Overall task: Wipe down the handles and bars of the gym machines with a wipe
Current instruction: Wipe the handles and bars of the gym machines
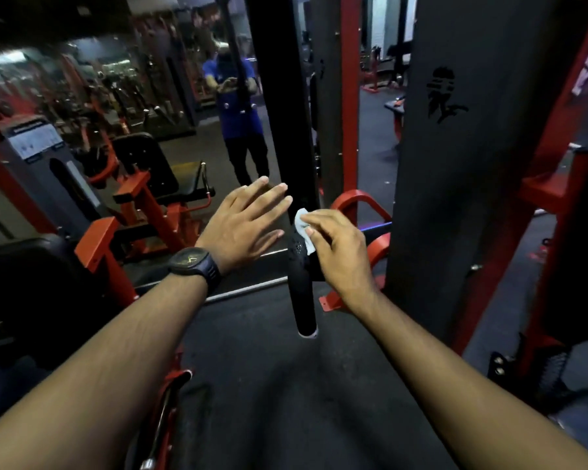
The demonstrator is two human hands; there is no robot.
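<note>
In front of a gym machine, a black textured handle [302,293] hangs upright in the middle of the view, its lower end free above the dark rubber floor [286,401]. The right hand [336,252] has its fingers curled and pinches a small white wipe [302,228] between thumb and fingers, pressing it against the upper right side of the handle. The wipe is crumpled and only partly visible past the fingertips.

The left hand [241,228] hovers just left of the handle with its fingers straight and spread, palm facing away, holding nothing; whether a fingertip touches the bar cannot be told. A black wristwatch [192,266] sits on that wrist.

Above the handle rises a black upright post [279,96]. To the right stands a tall dark grey panel [455,164] bearing a cut-out figure logo, flanked by a red steel frame [348,113].

To the left is a wall mirror [116,96], in which a figure in a blue top and dark trousers [241,110] shows. Near it stands a red-framed machine with a black padded seat [143,174].
</note>
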